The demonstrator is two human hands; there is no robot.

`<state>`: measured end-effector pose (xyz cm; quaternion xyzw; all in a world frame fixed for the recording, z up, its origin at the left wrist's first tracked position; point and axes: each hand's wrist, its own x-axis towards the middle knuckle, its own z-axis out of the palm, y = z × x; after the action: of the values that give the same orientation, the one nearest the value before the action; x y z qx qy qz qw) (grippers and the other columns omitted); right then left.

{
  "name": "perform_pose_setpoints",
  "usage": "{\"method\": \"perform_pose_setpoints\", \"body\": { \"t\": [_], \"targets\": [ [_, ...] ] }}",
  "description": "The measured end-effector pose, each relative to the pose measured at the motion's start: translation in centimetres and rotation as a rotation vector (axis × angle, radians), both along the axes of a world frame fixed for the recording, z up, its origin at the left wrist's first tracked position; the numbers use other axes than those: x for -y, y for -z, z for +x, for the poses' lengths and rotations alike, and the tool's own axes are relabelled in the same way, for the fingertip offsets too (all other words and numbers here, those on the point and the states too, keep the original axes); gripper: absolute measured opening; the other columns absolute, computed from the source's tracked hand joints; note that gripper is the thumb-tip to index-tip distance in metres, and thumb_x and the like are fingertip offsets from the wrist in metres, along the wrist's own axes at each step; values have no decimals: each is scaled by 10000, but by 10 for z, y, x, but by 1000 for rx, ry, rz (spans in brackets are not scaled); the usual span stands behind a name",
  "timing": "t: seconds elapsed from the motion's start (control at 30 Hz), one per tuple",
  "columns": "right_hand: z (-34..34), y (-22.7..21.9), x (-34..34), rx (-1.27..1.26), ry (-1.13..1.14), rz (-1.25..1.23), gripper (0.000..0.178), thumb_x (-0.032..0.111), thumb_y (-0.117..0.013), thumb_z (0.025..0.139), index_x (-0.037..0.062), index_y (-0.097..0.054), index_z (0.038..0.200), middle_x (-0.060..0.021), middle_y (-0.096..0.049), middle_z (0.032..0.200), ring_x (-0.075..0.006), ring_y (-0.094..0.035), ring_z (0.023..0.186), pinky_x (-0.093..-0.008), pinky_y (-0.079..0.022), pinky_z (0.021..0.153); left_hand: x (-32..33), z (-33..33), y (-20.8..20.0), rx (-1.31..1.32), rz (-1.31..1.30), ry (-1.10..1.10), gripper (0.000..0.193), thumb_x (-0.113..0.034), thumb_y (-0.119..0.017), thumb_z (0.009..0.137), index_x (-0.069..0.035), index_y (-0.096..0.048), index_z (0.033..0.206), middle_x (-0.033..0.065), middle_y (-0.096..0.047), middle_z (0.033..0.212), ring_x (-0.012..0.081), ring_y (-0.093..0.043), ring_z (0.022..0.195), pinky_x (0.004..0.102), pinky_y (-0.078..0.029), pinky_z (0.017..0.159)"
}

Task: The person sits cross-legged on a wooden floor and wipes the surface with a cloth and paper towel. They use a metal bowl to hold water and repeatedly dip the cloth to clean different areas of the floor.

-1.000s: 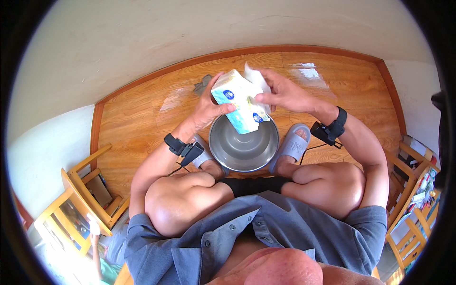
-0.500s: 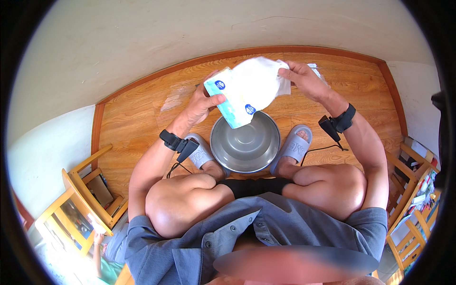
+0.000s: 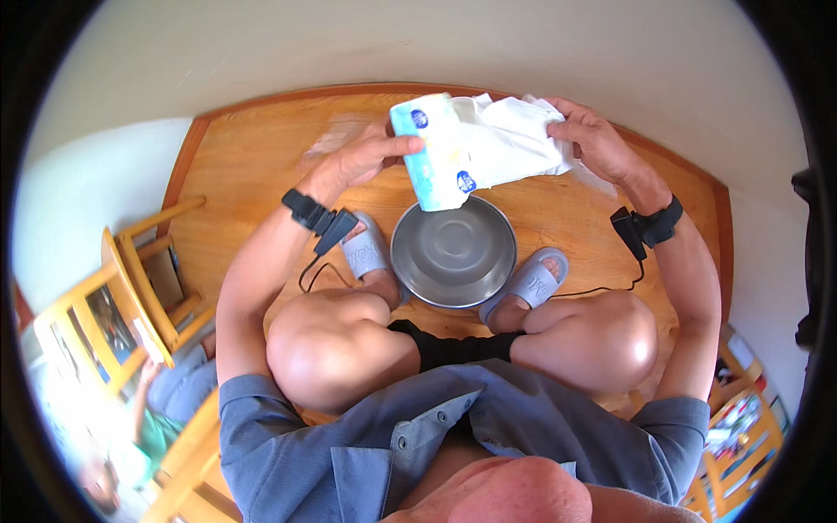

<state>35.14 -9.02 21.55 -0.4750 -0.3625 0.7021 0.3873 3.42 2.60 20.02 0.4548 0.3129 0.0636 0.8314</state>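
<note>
My left hand [image 3: 370, 155] grips a light-blue and white soft tissue pack [image 3: 425, 166] by its left side, thumb on top. From the pack's right side stretches a crumpled white sheet [image 3: 514, 144], thin and soft. My right hand [image 3: 603, 146] pinches the far end of that sheet between thumb and fingers. Both hands hold these up above the floor, beyond a round metal basin [image 3: 453, 254]. The pack's lower corner overlaps the basin's far rim in the view. Nothing shows inside the basin.
Grey slippers [image 3: 364, 249] are on my feet beside the basin. Black wrist straps with cables [image 3: 319, 220] sit on both forearms. Wooden chairs [image 3: 131, 288] and a person in green [image 3: 157, 440] are at left. A wooden rack with assorted items [image 3: 741, 418] stands at right.
Both hands have shifted right and slightly farther away with the pack and sheet. The sheet now stretches more sideways between them. The person at left shows more.
</note>
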Motion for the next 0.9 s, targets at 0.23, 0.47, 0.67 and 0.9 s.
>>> {"method": "perform_pose_setpoints", "body": {
  "t": [0.23, 0.47, 0.67, 0.9],
  "targets": [
    [-12, -20, -23, 39, -186, -30, 421, 312, -590, 937, 9, -553, 1226, -51, -633, 1070, -104, -589, 951, -270, -469, 846, 4, 3, -22, -128, 82, 27, 932, -459, -797, 715, 9, -366, 1397, 138, -520, 1309, 254, -462, 1261, 400, -371, 1056],
    [-6, 36, -36, 313, -423, 187, 325, 321, -574, 961, 27, -628, 1087, -4, -625, 802, -79, -558, 723, -250, -458, 622, 8, -5, -18, -375, 148, -9, 948, -486, -770, 732, 0, -334, 1419, 151, -469, 1367, 266, -437, 1287, 415, -350, 1074],
    [37, 50, -38, 148, -443, 173, 280, 306, -585, 958, 34, -635, 996, 19, -607, 786, -63, -505, 681, -244, -428, 591, 8, -7, -30, -361, 40, -231, 931, -456, -777, 718, -17, -348, 1417, 146, -481, 1368, 271, -443, 1286, 420, -350, 1077],
    [27, 45, -27, 108, -219, 58, 354, 322, -587, 957, 0, -617, 1100, 5, -629, 887, -54, -549, 754, -241, -470, 656, 4, -16, -9, -211, -95, -228, 921, -471, -788, 702, -12, -390, 1394, 151, -476, 1379, 278, -448, 1280, 399, -300, 1113]
  ]
}}
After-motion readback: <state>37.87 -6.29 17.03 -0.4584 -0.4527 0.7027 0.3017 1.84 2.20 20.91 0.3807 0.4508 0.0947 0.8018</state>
